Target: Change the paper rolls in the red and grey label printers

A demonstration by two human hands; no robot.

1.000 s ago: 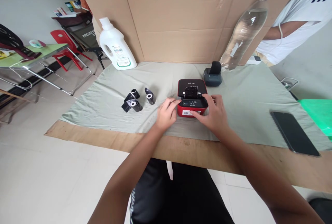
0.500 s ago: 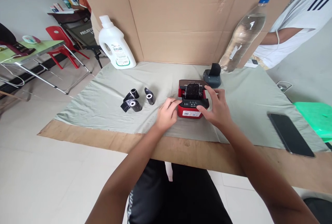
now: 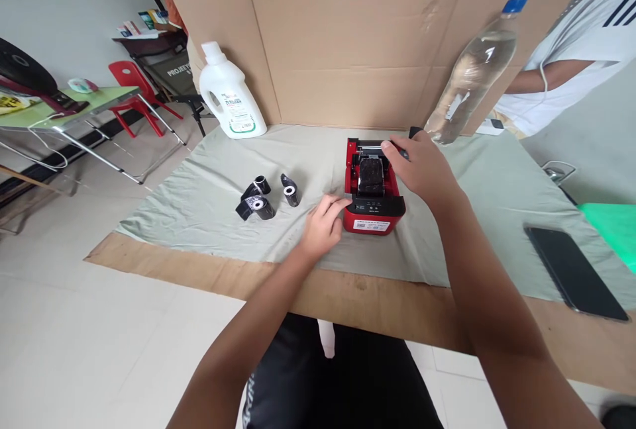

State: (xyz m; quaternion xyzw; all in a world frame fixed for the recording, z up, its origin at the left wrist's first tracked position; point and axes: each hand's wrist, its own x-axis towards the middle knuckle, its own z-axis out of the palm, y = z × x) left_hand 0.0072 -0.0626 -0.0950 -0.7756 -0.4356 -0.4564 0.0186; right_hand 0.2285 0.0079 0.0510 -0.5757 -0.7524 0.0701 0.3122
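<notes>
A small red and black label printer (image 3: 373,207) stands on the grey cloth (image 3: 308,151) with its lid swung back and a dark roll showing inside. My right hand (image 3: 422,167) reaches over its far right side, fingers curled on the raised lid. My left hand (image 3: 322,225) rests against the printer's left front corner, fingers bent and touching the case. Three black label rolls (image 3: 263,197) lie on the cloth to the left of my left hand.
A white detergent bottle (image 3: 229,95) and a leaning clear water bottle (image 3: 470,75) stand before a cardboard screen (image 3: 348,38). A dark phone (image 3: 576,272) lies at the right by a green stool (image 3: 613,224). Another person in a white shirt (image 3: 571,51) stands at the back right.
The printer's lid has swung from shut to fully open. My right hand moved from the front of the case up and back with the lid. My left hand stayed at the left corner.
</notes>
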